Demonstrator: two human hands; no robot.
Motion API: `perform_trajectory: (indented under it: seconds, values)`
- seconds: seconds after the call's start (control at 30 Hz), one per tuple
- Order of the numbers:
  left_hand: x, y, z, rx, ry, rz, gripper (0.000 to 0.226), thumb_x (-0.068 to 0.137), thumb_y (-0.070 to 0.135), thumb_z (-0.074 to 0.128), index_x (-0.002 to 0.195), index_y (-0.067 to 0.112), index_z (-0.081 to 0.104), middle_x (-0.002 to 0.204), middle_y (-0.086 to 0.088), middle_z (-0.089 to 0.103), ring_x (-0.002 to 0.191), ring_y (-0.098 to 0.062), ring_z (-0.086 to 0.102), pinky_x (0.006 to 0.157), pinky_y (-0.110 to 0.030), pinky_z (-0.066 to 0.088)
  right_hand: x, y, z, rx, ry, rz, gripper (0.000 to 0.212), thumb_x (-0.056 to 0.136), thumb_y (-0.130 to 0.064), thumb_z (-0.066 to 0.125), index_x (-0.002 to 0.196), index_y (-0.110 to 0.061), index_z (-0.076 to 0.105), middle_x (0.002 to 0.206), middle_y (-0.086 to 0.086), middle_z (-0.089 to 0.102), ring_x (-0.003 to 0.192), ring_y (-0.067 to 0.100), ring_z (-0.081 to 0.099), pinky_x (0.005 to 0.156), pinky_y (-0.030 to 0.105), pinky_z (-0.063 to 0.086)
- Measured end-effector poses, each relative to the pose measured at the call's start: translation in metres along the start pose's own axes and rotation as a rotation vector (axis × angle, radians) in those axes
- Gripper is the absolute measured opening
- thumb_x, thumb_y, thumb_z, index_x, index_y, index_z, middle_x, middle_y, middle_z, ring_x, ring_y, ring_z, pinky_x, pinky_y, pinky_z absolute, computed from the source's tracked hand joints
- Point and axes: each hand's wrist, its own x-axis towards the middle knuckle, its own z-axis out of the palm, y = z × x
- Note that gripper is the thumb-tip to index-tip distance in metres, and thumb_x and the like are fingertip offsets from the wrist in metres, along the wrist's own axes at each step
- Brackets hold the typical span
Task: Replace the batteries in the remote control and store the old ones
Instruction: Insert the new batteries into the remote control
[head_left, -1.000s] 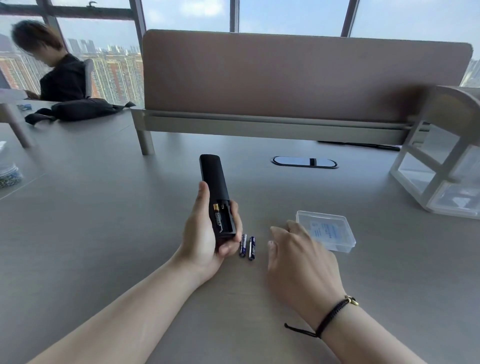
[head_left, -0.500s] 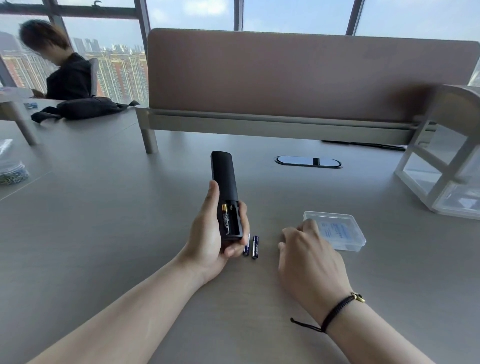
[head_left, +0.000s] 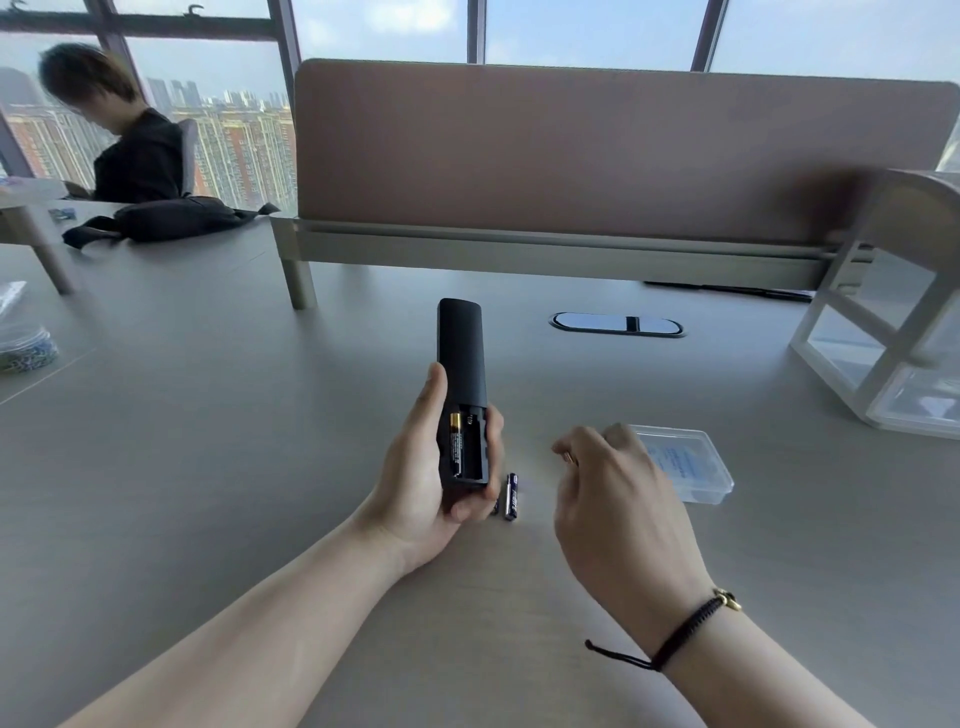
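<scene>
Grey desk (head_left: 208, 467); loose batteries (head_left: 510, 496), clear case (head_left: 691, 467) beside remote (head_left: 461, 358)

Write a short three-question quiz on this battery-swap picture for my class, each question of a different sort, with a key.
1. True or false: the remote lies flat on the desk.
2. How many batteries sit in the open compartment? A) none B) one C) two
3. Fill in: two purple batteries lie on the desk between the left hand and the ____ hand.

Key: 1 false, the left hand holds it; 2 B, one gold-tipped battery; 3 right.
</scene>
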Motion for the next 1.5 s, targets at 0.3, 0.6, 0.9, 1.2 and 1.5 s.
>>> perform_trajectory:
  seconds: [0.3,0.6,0.9,1.2,1.5]
  values:
    - [-0.003,0.0,0.007,0.005,-0.003,-0.077,0.064,0.092,0.067,0.03,0.075,0.009,0.05,0.05,-0.016,0.05,0.03,-0.017,0.037,0.04,-0.024,0.008,-0.003,-0.011,-0.01,0.456,0.434,-0.297,0.006,0.09,-0.011,0.066,0.093,-0.01,0.071,0.08,-0.001,0.065,0.063,0.008,0.057,0.063,0.019,0.047]
    - [-0.004,0.0,0.011,0.001,0.048,-0.122,0.061,0.089,0.069,0.031,0.075,0.014,0.053,0.049,-0.001,0.042,0.028,-0.013,0.037,0.042,-0.026,0.007,-0.007,-0.013,-0.004,0.403,0.357,-0.464,0.006,0.087,-0.008,0.072,0.091,-0.008,0.076,0.085,0.001,0.071,0.072,0.016,0.067,0.062,0.029,0.052]
    - [-0.002,0.0,0.008,-0.022,-0.013,-0.157,0.066,0.091,0.072,0.026,0.064,0.017,0.052,0.051,0.001,0.045,0.039,-0.014,0.023,0.043,-0.027,0.008,-0.007,-0.012,0.001,0.451,0.164,-0.433,0.01,0.082,-0.012,0.078,0.091,-0.016,0.078,0.088,-0.006,0.069,0.075,0.007,0.066,0.067,0.022,0.053]
    - [-0.003,0.001,0.009,-0.013,-0.023,-0.115,0.062,0.094,0.065,0.03,0.075,0.011,0.053,0.058,-0.007,0.04,0.031,-0.011,0.028,0.035,-0.019,0.012,-0.001,-0.016,-0.004,0.808,-0.07,-0.023,0.02,0.069,-0.016,0.089,0.075,-0.019,0.069,0.057,-0.013,0.055,0.052,0.006,0.047,0.051,0.011,0.035]
    - [-0.005,-0.003,0.01,-0.016,-0.129,-0.118,0.063,0.092,0.068,0.032,0.076,0.01,0.051,0.074,-0.009,0.051,0.041,-0.016,0.024,0.033,-0.014,0.022,0.001,-0.024,-0.021,1.316,-0.415,0.274,0.036,0.08,0.016,0.07,0.08,-0.006,0.041,0.044,0.009,0.065,0.031,0.009,0.058,0.035,0.008,0.037]
